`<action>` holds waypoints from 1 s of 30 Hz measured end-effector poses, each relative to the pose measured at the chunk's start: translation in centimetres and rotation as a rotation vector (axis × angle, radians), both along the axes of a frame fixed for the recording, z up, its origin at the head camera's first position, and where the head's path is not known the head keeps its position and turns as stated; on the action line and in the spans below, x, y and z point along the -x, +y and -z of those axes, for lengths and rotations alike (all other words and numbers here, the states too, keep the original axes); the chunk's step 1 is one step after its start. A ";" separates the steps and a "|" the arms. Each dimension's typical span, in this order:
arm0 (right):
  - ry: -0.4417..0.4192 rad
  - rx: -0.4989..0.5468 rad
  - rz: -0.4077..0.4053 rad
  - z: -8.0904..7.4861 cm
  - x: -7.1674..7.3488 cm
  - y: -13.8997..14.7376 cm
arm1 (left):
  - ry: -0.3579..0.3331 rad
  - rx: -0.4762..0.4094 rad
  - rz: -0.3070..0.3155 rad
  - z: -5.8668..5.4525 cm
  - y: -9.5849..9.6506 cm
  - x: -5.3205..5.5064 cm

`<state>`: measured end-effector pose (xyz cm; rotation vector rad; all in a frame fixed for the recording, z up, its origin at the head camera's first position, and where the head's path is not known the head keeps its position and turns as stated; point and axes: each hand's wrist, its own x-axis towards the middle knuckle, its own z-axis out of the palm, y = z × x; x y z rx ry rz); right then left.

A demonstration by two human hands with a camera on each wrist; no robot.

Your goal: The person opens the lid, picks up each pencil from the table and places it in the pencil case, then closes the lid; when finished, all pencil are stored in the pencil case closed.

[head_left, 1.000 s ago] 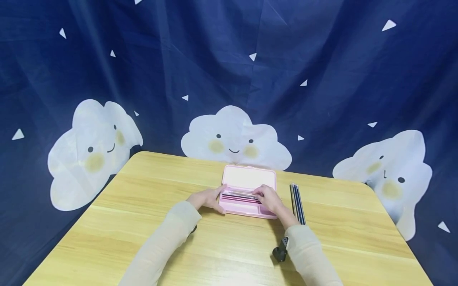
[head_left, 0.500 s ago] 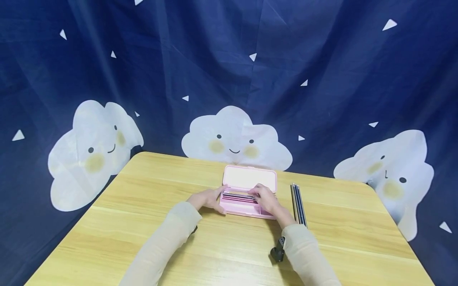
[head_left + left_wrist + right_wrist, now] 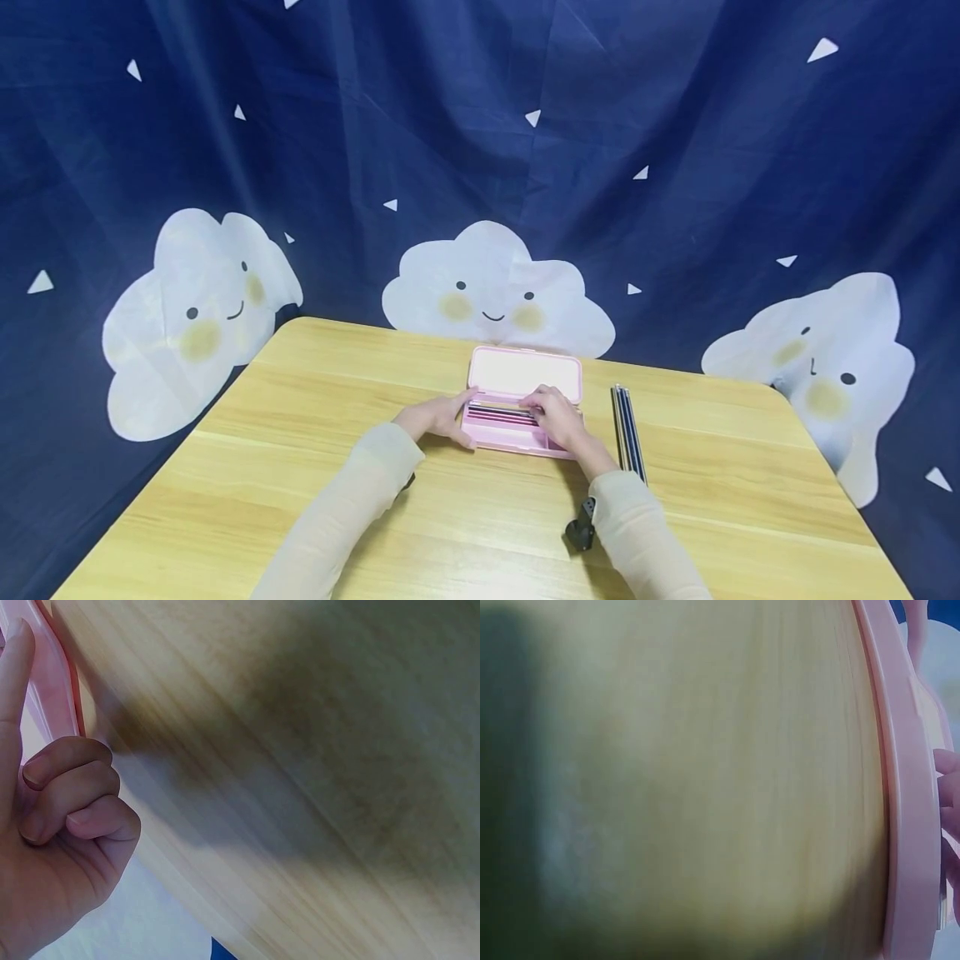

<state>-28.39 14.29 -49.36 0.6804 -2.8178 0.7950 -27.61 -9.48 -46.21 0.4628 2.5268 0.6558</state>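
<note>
A pink pencil case [image 3: 498, 447] lies on the table with its lid [image 3: 527, 375] tipped back. Inside, several slim dark and red pencils [image 3: 495, 413] lie side by side. My left hand [image 3: 435, 416] grips the left end of the case, index finger at the back and thumb at the front; the left wrist view shows its other fingers curled beside the case wall [image 3: 56, 690]. Reaching in over the right part, my right hand [image 3: 560, 418] has its bent fingertips on the pencils' right ends and pinches there. The right wrist view shows those fingers [image 3: 950, 796] past the near wall [image 3: 913, 825].
To the right of the case, a bundle of dark pencils [image 3: 628, 429] lies lengthwise on the wooden table [image 3: 465, 533]. A black wrist camera [image 3: 581, 527] hangs under the right sleeve. A blue curtain [image 3: 480, 108] with clouds stands behind the table's back edge.
My right hand has shifted slightly left and lowered a light-coloured pencil in among the others in the case. The left hand has stayed on the case's left end.
</note>
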 end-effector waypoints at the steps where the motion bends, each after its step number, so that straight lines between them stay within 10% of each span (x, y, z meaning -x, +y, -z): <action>1: 0.004 -0.003 0.001 0.0 0.0 0.0 | 0.000 0.000 -0.001 0.0 0.0 0.0; 30: -0.055 0.197 -0.013 -0.8 -0.6 3.0 | -0.008 0.013 -0.004 0.0 0.0 0.1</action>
